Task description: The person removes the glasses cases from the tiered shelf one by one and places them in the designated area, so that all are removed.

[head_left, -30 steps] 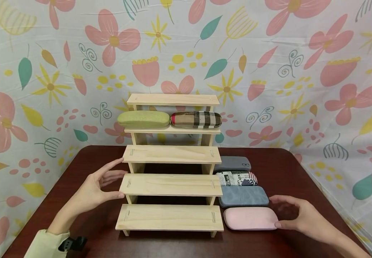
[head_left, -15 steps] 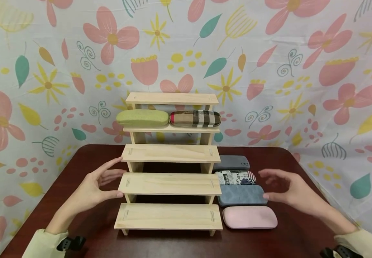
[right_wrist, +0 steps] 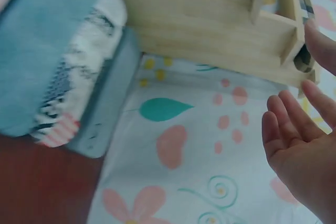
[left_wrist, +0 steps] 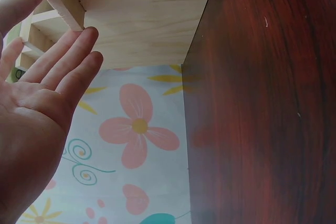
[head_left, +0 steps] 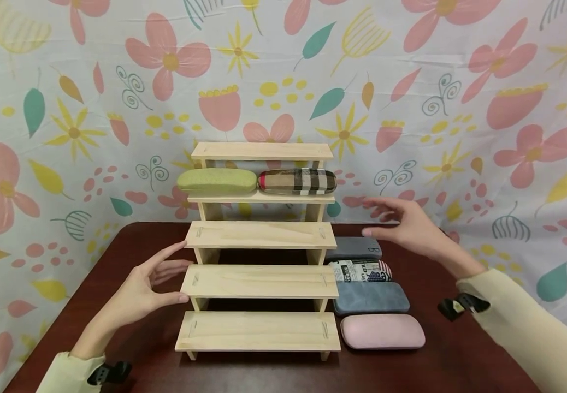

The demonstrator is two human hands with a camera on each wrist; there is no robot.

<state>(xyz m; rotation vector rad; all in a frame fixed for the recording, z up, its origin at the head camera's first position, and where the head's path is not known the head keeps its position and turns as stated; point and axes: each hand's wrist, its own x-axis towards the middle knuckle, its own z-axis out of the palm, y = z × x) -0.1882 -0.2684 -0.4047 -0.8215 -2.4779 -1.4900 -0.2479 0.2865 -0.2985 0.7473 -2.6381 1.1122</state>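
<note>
Moved the right hand (head_left: pixel 413 226) far since half a second ago, from beside the blue case (head_left: pixel 372 298) up to near the right of the rack (head_left: pixel 261 281), short of the plaid case (head_left: pixel 298 182). Holding nothing in it, with fingers parted and loosely bent. Keeping the left hand (head_left: pixel 141 289) at the rack's left edge, with fingers relaxed and apart, seemingly touching rather than gripping. See on the tabletop (head_left: pixel 450 363), near to far, the pink case (head_left: pixel 383 332), blue case, printed case (head_left: pixel 361 271) and gray case (head_left: pixel 352 248); find the green case (head_left: pixel 218 181) left of the plaid one, on the second shelf from the top (head_left: pixel 264 200). Probably mid-reach for the plaid case; likely calls next for closing fingers round its right end.
</note>
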